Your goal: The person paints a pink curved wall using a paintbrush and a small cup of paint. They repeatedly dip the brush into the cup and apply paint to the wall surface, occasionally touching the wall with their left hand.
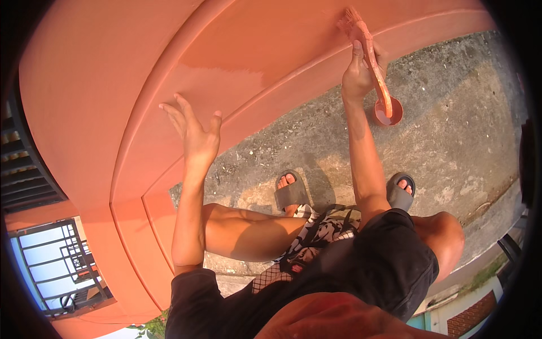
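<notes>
My right hand [359,76] grips a long-handled paintbrush [372,59] caked with orange-pink paint. Its splayed bristles are up against the orange wall [271,38]. From the hand the handle runs down in the picture, and its end overlaps a small round paint pot [397,112] standing on the ground. Wet, darker orange covers the upper stretch of the wall, ending in a ragged edge above a paler, duller patch [220,82]. My left hand [197,133] holds nothing. Its fingers are spread in front of the pale patch; whether they touch the wall I cannot tell.
Raised mouldings [139,106] curve along the wall. Stained concrete ground [444,123] lies at its foot, with my slide sandals [292,193] on it. Dark barred openings [55,267] show at the left. A low kerb [487,220] runs along the right.
</notes>
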`<move>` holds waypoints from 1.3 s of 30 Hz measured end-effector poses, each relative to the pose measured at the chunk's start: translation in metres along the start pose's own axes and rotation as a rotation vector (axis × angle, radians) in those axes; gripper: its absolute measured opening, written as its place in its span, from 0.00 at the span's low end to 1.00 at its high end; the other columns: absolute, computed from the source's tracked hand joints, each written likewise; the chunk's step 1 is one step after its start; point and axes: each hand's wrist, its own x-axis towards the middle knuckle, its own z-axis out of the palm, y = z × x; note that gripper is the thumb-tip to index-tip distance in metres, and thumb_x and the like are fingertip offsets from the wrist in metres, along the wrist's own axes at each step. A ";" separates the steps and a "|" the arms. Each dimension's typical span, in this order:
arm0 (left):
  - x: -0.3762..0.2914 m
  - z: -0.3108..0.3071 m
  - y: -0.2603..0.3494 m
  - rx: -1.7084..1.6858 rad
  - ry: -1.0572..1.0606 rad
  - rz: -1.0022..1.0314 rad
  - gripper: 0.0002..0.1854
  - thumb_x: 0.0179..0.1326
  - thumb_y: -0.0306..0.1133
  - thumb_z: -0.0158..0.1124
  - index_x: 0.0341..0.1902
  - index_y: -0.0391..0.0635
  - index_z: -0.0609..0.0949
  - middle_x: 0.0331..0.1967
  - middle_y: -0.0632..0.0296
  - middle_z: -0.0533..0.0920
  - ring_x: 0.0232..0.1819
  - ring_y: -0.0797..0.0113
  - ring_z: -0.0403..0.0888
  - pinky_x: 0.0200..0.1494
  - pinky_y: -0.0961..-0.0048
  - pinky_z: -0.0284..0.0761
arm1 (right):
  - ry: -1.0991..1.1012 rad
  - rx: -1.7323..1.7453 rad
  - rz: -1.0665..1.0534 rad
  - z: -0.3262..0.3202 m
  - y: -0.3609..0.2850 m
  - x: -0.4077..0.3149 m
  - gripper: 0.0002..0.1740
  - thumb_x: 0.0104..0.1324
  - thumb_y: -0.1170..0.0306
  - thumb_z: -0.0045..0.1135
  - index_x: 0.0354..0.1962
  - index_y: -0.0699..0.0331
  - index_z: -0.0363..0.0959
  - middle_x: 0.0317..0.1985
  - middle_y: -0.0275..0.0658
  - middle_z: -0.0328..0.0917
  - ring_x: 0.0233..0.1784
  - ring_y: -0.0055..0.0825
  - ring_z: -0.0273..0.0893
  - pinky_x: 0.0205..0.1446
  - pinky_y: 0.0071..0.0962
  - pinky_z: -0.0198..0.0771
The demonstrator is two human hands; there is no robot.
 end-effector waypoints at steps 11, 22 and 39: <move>0.005 0.003 -0.002 -0.006 0.015 -0.021 0.55 0.71 0.48 0.66 0.85 0.36 0.41 0.82 0.27 0.23 0.85 0.37 0.15 0.84 0.47 0.26 | -0.708 -0.224 -0.127 0.013 -0.043 -0.147 0.12 0.59 0.73 0.73 0.41 0.63 0.86 0.49 0.38 0.87 0.51 0.34 0.86 0.70 0.49 0.68; 0.000 -0.002 -0.002 0.004 -0.023 -0.009 0.55 0.71 0.44 0.66 0.84 0.34 0.40 0.80 0.23 0.23 0.84 0.33 0.16 0.83 0.45 0.27 | 0.150 -0.205 0.113 -0.046 0.022 -0.011 0.12 0.72 0.77 0.66 0.51 0.69 0.77 0.54 0.43 0.82 0.54 0.27 0.81 0.58 0.27 0.79; 0.003 0.000 -0.001 0.010 0.004 0.007 0.55 0.70 0.46 0.65 0.83 0.30 0.41 0.80 0.20 0.25 0.84 0.29 0.18 0.83 0.43 0.30 | -0.261 -0.119 0.216 -0.036 0.018 -0.065 0.11 0.69 0.78 0.68 0.49 0.68 0.82 0.52 0.43 0.87 0.56 0.29 0.83 0.60 0.30 0.76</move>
